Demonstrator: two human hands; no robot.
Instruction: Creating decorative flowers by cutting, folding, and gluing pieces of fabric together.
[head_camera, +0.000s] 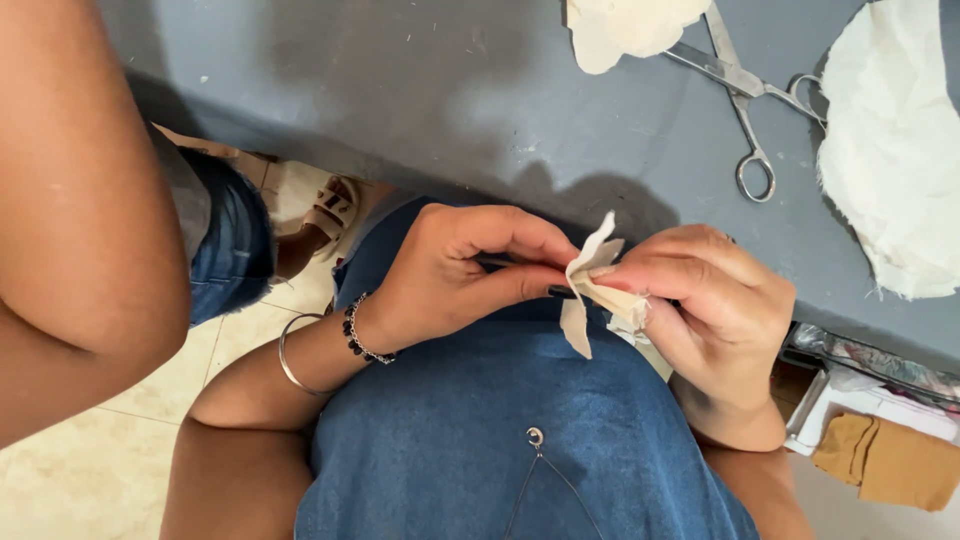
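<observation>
My left hand (455, 270) and my right hand (710, 300) meet over my lap, just below the edge of a grey table (420, 90). Between them is a small folded piece of cream fabric (590, 285). My right hand pinches the fabric between thumb and fingers. My left hand grips a thin dark tool (520, 265) whose tip reaches the fabric; what kind of tool it is I cannot tell. A beaded bracelet and a thin bangle sit on my left wrist.
Steel scissors (745, 90) lie on the table at the upper right, between two pieces of white fabric (890, 140). Another person's arm (70, 220) fills the left side, with a sandalled foot on the tiled floor. Folded tan cloth (885, 455) lies at lower right.
</observation>
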